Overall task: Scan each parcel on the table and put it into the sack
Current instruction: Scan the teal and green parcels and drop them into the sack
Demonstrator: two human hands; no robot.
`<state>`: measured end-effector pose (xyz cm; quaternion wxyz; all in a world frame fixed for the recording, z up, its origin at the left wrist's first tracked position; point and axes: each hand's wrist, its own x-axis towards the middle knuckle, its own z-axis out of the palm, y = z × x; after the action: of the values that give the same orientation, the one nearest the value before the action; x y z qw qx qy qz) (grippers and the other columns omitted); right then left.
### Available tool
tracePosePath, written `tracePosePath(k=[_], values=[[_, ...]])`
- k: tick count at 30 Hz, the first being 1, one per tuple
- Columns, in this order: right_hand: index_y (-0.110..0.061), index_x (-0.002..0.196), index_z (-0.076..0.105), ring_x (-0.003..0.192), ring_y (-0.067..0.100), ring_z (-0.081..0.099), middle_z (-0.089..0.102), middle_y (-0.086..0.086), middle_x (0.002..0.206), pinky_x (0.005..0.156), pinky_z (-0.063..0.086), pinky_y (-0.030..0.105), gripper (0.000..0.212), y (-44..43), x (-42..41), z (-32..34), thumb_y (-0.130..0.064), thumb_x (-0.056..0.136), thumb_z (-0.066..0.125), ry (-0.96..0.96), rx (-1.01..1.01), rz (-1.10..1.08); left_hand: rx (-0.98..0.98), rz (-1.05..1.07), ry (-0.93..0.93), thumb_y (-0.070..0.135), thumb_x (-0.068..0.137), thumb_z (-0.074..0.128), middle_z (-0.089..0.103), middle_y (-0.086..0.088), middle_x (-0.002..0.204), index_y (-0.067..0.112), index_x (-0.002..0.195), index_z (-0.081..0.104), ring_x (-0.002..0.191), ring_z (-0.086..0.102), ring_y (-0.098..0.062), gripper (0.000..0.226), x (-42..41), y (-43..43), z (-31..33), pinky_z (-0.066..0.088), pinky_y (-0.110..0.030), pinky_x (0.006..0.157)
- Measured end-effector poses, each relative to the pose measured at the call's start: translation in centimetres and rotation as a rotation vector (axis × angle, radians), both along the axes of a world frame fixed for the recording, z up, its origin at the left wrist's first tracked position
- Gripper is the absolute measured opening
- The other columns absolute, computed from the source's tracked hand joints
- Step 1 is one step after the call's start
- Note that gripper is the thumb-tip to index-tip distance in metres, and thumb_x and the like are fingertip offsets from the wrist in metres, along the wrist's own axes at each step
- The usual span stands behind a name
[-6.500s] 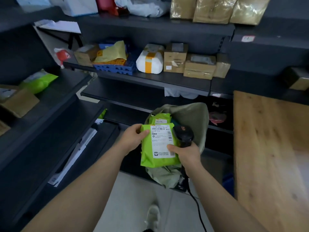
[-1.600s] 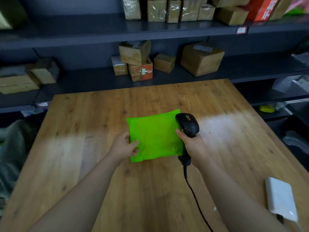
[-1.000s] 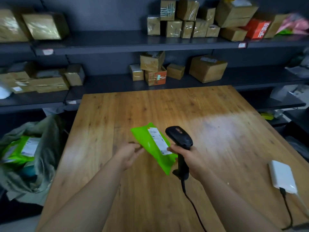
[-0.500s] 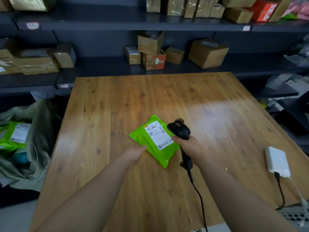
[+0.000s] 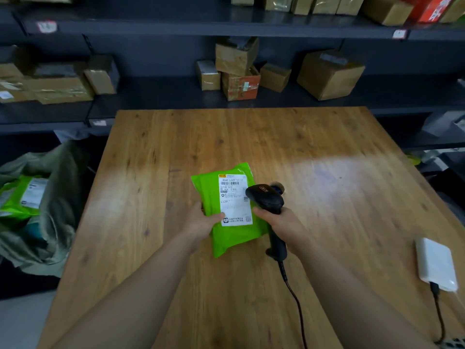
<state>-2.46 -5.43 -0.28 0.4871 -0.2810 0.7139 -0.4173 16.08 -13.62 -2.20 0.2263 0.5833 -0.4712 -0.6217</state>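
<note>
**Fingers clamped on green parcel and scanner, mid-table**

1. Left hand: grips the parcel's left edge. The thumb lies on top, touching the lower left corner of the white label; the other fingers go under the parcel and are hidden.

2. Right hand: fingers curled tight round the scanner's handle, forefinger along its front. The black scanner head overlaps the label's right edge. Its dark cable trails toward the table's near edge.

3. Green parcel: a soft plastic mailer, label side up, barcode at the end away from the person. It sits over the middle of the wooden table, a little toward the near edge. Whether it rests on the wood or is lifted just clear cannot be told.

4. Sack: grey-green fabric, mouth open, standing off the table's left edge and lower than its top. One more green labelled parcel lies inside.

5. White box: flat, lying by the table's right edge, well apart from the hands, with a black lead plugged into its near end.

6. Dark shelving: runs behind the table's far edge, carrying taped cardboard boxes, several wrapped in glossy film.
</note>
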Motion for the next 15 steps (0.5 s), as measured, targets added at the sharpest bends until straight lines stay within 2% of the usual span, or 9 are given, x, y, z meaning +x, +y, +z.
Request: tracePosePath(k=[3, 5, 7, 11, 15], values=[[-0.023, 0.081, 0.069, 0.063, 0.003, 0.062, 0.066, -0.014, 0.066, 0.058, 0.047, 0.019, 0.012, 0.7, 0.3, 3.2, -0.034, 0.083, 0.075, 0.079, -0.073, 0.009, -0.108, 0.01, 0.067, 0.004, 0.082, 0.073, 0.064, -0.011, 0.121, 0.007, 0.123, 0.05, 0.104, 0.064, -0.025, 0.048, 1.4, -0.1, 1.8, 0.052, -0.046, 0.092], [-0.016, 0.081, 0.065, 0.054, 0.015, 0.059, 0.062, -0.001, 0.064, 0.054, 0.048, 0.026, 0.019, 1.2, 0.8, 5.6, -0.032, 0.084, 0.074, 0.02, -0.111, 0.032, -0.186, 0.021, 0.096, 0.004, 0.08, 0.075, 0.065, -0.008, 0.116, 0.013, 0.119, 0.052, 0.095, 0.065, -0.015, 0.046, 2.2, -0.1, 2.7, 0.055, -0.037, 0.083], [-0.011, 0.077, 0.058, 0.046, 0.02, 0.05, 0.056, 0.006, 0.06, 0.048, 0.044, 0.028, 0.026, 1.6, 1.5, 7.8, -0.032, 0.085, 0.072, -0.021, -0.147, 0.065, -0.251, 0.033, 0.127, 0.002, 0.079, 0.075, 0.067, -0.007, 0.113, 0.017, 0.117, 0.053, 0.091, 0.064, -0.009, 0.046, 2.9, -0.1, 3.6, 0.055, -0.029, 0.076], [-0.013, 0.067, 0.054, 0.044, 0.019, 0.043, 0.052, 0.006, 0.053, 0.043, 0.037, 0.027, 0.031, 1.9, 3.3, 10.9, -0.033, 0.083, 0.073, 0.029, -0.192, 0.103, -0.289, 0.081, 0.176, 0.0, 0.079, 0.075, 0.067, -0.009, 0.117, 0.012, 0.124, 0.053, 0.105, 0.063, -0.022, 0.052, 4.0, -0.2, 4.9, 0.054, -0.046, 0.09], [-0.011, 0.062, 0.056, 0.04, 0.019, 0.042, 0.052, 0.005, 0.049, 0.042, 0.036, 0.028, 0.029, 2.1, 5.0, 12.1, -0.026, 0.08, 0.073, 0.081, -0.208, 0.057, -0.293, 0.111, 0.22, -0.003, 0.079, 0.073, 0.067, -0.01, 0.118, 0.009, 0.131, 0.049, 0.103, 0.066, -0.022, 0.059, 4.9, -0.5, 5.2, 0.055, -0.045, 0.088]])
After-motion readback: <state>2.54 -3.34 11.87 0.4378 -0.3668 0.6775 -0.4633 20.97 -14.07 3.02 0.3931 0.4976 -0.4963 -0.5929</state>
